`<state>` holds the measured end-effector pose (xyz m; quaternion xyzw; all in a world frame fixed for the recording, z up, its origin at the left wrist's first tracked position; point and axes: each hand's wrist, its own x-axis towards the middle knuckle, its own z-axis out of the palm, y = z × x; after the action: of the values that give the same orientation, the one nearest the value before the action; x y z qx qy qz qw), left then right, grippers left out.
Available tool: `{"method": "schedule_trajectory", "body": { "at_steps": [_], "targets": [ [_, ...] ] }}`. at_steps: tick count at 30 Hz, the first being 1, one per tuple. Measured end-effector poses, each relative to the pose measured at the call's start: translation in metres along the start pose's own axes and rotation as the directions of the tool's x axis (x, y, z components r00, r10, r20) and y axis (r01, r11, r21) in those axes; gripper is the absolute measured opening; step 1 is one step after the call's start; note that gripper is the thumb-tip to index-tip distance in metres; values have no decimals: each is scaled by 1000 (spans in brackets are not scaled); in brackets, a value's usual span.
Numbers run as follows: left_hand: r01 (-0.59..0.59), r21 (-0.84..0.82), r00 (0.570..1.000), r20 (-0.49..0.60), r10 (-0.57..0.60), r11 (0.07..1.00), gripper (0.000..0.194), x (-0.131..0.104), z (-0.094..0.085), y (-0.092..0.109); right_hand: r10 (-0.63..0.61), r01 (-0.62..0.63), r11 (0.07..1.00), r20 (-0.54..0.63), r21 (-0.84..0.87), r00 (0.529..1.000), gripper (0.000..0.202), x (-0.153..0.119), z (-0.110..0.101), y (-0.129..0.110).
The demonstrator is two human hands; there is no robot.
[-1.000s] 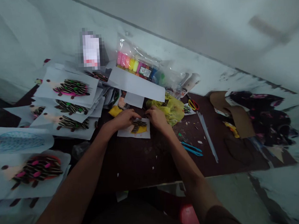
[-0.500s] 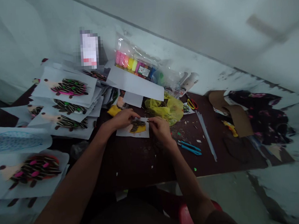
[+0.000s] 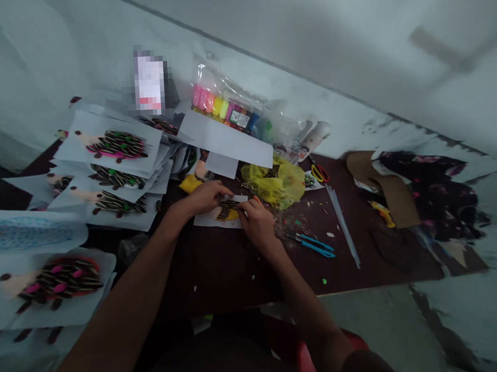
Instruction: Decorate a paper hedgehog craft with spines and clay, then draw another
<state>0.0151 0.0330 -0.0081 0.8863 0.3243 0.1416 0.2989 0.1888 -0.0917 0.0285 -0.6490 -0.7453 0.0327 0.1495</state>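
Observation:
A small white sheet [image 3: 204, 220] lies on the dark table, bearing a hedgehog shape with a yellow body [image 3: 232, 214] and dark striped seeds. My left hand [image 3: 207, 197] rests at the sheet's upper left edge, its fingers bent together; anything between them is too small to see. On the right side of the sheet, my right hand [image 3: 256, 219] has its fingertips pinched over the seeds, and what they hold is hidden. Behind my right hand sits an open yellow plastic bag [image 3: 290, 181] with more seeds in it.
Stacked hedgehog pictures [image 3: 117, 145] cover the left side. Bottles in a clear bag [image 3: 211, 102] stand by the wall. Blue-handled snips [image 3: 316, 245], clear sticks [image 3: 343, 225], scissors [image 3: 319, 173], a brown cardboard piece [image 3: 399, 200] and dark patterned cloth [image 3: 444, 198] are to the right.
My right hand has moved left and slightly down, from the sheet's right edge to over the yellow body. My left hand has stayed nearly still.

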Motion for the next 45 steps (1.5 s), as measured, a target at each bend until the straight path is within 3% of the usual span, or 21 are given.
{"method": "schedule_trajectory", "body": {
  "at_steps": [21,32,45],
  "targets": [
    [8,-10,1000,26,-7,1000,54,0,-3,3,21,-20,1000,11,-24,1000,17,1,9,-5],
    [-102,-63,993,51,105,993,53,0,-5,0,20,-21,989,-5,-145,1000,16,2,20,-5],
    [-45,-104,997,60,52,994,60,-1,-5,2,50,-42,987,48,-155,998,18,-1,14,-11]
  ]
}}
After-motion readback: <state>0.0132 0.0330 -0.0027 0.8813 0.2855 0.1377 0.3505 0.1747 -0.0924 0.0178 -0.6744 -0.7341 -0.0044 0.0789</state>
